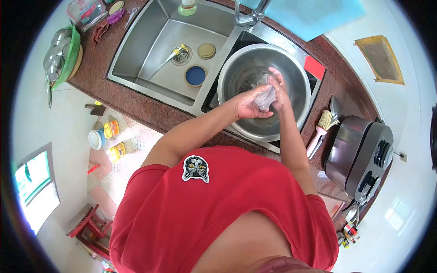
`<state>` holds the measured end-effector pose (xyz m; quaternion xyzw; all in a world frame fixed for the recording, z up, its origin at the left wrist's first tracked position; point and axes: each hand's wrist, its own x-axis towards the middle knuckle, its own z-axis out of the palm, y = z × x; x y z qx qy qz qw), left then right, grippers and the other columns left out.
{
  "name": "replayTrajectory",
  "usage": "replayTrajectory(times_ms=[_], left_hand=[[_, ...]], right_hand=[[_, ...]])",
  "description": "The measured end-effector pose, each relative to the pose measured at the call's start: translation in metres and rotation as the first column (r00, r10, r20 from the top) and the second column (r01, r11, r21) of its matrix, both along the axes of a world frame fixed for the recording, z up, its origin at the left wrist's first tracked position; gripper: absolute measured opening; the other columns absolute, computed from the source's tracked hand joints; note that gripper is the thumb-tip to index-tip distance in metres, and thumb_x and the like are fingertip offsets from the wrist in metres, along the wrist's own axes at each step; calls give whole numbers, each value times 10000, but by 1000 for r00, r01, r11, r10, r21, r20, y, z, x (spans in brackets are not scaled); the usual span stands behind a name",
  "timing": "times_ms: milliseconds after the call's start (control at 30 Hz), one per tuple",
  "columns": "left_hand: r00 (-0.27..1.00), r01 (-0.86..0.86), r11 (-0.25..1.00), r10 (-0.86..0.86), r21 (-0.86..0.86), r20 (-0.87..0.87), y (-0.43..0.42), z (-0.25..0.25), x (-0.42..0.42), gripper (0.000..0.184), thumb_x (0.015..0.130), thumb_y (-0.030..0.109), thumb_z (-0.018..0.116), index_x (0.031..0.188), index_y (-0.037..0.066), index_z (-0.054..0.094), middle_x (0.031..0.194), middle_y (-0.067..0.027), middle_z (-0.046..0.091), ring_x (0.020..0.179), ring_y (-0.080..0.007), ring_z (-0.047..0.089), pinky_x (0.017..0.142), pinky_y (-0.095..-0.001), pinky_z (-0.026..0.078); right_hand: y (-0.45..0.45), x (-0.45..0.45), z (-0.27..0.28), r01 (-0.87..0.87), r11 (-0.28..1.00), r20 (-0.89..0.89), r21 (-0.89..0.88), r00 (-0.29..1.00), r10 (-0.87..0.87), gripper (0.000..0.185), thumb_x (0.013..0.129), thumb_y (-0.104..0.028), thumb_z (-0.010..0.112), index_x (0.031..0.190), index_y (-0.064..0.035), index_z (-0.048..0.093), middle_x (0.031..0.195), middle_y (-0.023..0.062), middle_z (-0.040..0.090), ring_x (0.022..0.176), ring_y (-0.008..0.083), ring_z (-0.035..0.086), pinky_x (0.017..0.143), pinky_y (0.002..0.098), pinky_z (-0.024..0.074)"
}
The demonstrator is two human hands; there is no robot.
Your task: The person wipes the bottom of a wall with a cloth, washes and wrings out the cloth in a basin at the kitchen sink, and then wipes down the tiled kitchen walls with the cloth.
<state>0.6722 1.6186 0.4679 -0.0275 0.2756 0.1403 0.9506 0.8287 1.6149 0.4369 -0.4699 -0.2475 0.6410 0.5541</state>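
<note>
Over a wide metal basin set in the right sink bowl, a wet, pale greyish-white cloth is bunched between my hands. My left hand grips it from the left, thumb on top and fingers curled beneath. On the other side my right hand is closed round the cloth, its fingertips pointing up and left. Some water appears to lie in the bottom of the basin. Part of the cloth is hidden behind my fingers.
The left sink bowl holds a yellow-tipped brush, a blue lid, a gold lid and a soap bottle. A faucet stands behind. Right are a pastry brush and cooker.
</note>
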Motion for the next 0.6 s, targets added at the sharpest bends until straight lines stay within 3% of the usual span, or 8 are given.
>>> replayTrajectory(times_ms=[33,133,167,233,333,433,500,600], left_hand=[[1000,-2,1000,2,-4,6,-2,0,0,304,831,405,666,1012,168,606,861,-16,616,698,-191,526,723,-415,504],[982,-102,992,113,-76,152,-12,0,4,346,846,355,648,1101,132,577,989,-64,609,820,-213,558,690,-353,515],[928,-57,984,114,-169,354,-11,-9,9,385,843,351,646,1131,111,558,1050,-93,584,891,-239,551,714,-359,521],[702,86,946,164,-311,693,-9,-26,18,463,838,343,644,1192,71,520,1174,-149,533,1033,-290,537,761,-372,534],[793,-76,917,294,-391,534,-11,1,16,554,832,354,626,1245,25,461,1287,-209,429,1184,-364,450,857,-429,525],[770,-326,904,424,-277,477,-10,8,15,558,820,340,633,1247,24,457,1300,-198,426,1238,-359,417,913,-438,501],[790,-459,866,500,-199,355,-12,16,10,517,814,277,658,1222,24,466,1175,-147,504,1135,-275,509,871,-384,524],[837,-165,841,396,-515,377,-9,-14,7,385,827,237,657,1120,38,506,955,-68,542,851,-160,569,663,-267,534]], right_hand=[[-5,1,-11,-66,997,-30,44,997,67,501,868,-317,636,1275,-83,461,1047,111,586,914,206,597,787,341,520],[-21,-12,-42,37,993,-485,-114,870,-89,620,875,-475,566,1329,-77,423,1136,140,576,999,247,576,843,370,505],[-28,-20,-49,69,990,-565,-125,815,-128,607,877,-474,563,1325,-87,429,1144,141,572,1002,255,574,844,375,506],[-35,-46,-32,146,983,-670,-109,719,-181,580,881,-472,555,1316,-107,441,1159,145,564,1009,269,570,844,386,506],[-33,-69,-1,297,954,-741,-33,633,-223,540,887,-469,544,1304,-136,458,1182,150,552,1019,291,565,845,401,508],[-23,-73,11,390,921,-785,17,575,-229,502,893,-466,533,1291,-166,476,1205,156,541,1030,313,560,847,416,509],[-16,-65,2,382,923,-798,46,569,-196,477,897,-464,525,1282,-186,488,1220,159,533,1036,327,556,847,426,510],[-8,-41,-29,213,970,-819,117,574,-27,385,909,-379,534,1256,-220,480,1203,163,531,1030,343,550,816,441,520]])
